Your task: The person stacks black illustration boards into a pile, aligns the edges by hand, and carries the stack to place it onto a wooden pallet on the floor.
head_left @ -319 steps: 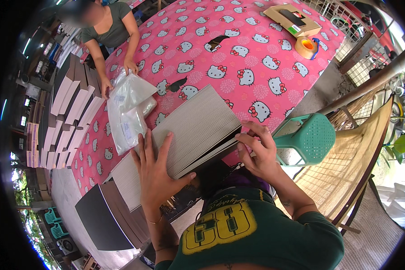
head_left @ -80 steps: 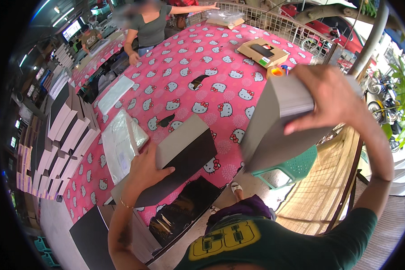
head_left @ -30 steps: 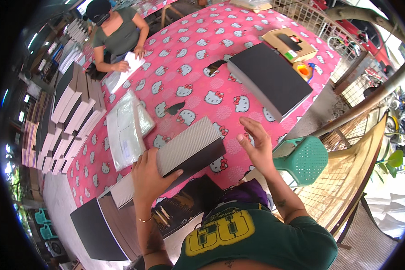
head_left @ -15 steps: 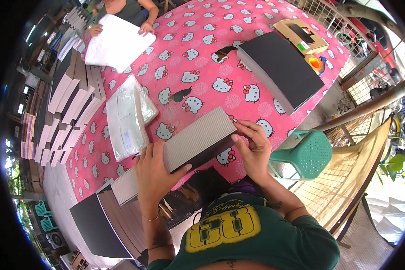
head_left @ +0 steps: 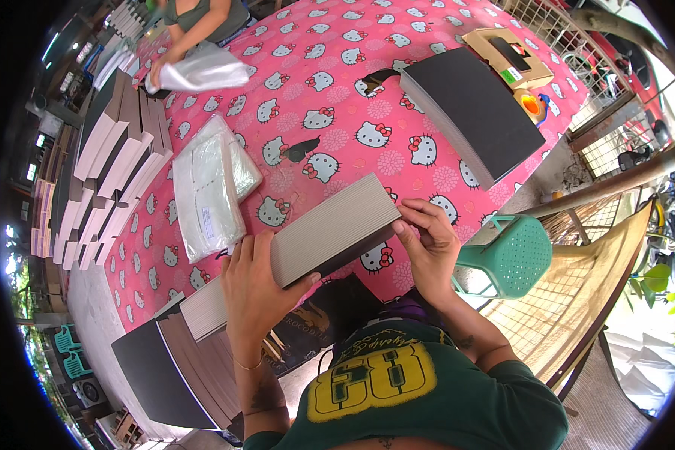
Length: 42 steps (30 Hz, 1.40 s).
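Observation:
A thick stack of black boards with pale grey edges [head_left: 337, 223] stands slanted before me, its ridged edge face upward. Over its left part my left hand [head_left: 256, 289] is wrapped, fingers on the far side and thumb on the near side. At the right end, my right hand [head_left: 431, 238] pinches the corner of the stack between thumb and fingers; whether a single board is separated there cannot be made out. A second pile of dark boards [head_left: 148, 375] lies at the lower left, by my left forearm. Close to my body is a black surface with a gold design [head_left: 307, 330].
Clear plastic sleeves [head_left: 206, 191] lie beyond my left hand. Board stacks [head_left: 120, 150] line the left side. At far right are a black-topped stack [head_left: 476, 109], a cardboard box [head_left: 506, 56] and a tape roll [head_left: 531, 107]. A green stool [head_left: 514, 259] stands right. A co-worker handles plastic [head_left: 206, 69].
The co-worker's white plastic has swung left and bunched up, away from the table's middle. My hands keep nearly the same hold on the stack; the view has shifted slightly.

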### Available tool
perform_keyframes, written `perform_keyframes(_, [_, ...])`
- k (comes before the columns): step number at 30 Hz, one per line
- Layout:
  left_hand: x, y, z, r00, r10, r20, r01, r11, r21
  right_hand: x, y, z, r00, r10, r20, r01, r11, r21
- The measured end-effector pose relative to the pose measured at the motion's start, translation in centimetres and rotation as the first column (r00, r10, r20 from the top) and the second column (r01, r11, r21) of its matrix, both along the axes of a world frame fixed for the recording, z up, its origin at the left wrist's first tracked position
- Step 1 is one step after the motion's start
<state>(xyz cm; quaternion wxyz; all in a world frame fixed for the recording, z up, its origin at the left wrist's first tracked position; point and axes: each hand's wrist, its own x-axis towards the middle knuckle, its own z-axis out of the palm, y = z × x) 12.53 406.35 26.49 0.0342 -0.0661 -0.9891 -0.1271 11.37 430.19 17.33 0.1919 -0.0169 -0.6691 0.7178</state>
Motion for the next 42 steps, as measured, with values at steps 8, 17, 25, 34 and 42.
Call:
perform_keyframes(8, [0.1, 0.1, 0.1, 1.0, 0.017, 0.014, -0.017, 1.0, -0.006, 0.1, 0.1, 0.0, 0.999, 0.024, 0.022, -0.022, 0.997, -0.075])
perform_keyframes(17, [0.1, 0.1, 0.2, 1.0, 0.003, 0.003, -0.003, 1.0, 0.0, 0.1, 0.2, -0.1, 0.999, 0.026, 0.02, -0.025, 0.996, -0.08])
perform_keyframes(25, [0.1, 0.1, 0.1, 1.0, 0.009, 0.011, -0.009, 1.0, 0.009, 0.1, 0.2, -0.2, 0.999, 0.033, 0.023, -0.03, 0.993, -0.114])
perform_keyframes(34, [0.1, 0.2, 0.3, 1.0, 0.019, 0.018, -0.019, 1.0, -0.01, -0.2, 1.3, -0.2, 0.995, 0.05, -0.089, -0.031, 0.978, 0.205])
perform_keyframes(42, [0.0, 0.0, 0.0, 1.0, 0.007, 0.01, -0.007, 1.0, 0.006, 1.1, 0.7, 0.1, 0.985, 0.172, -0.002, -0.172, 0.985, -0.019])
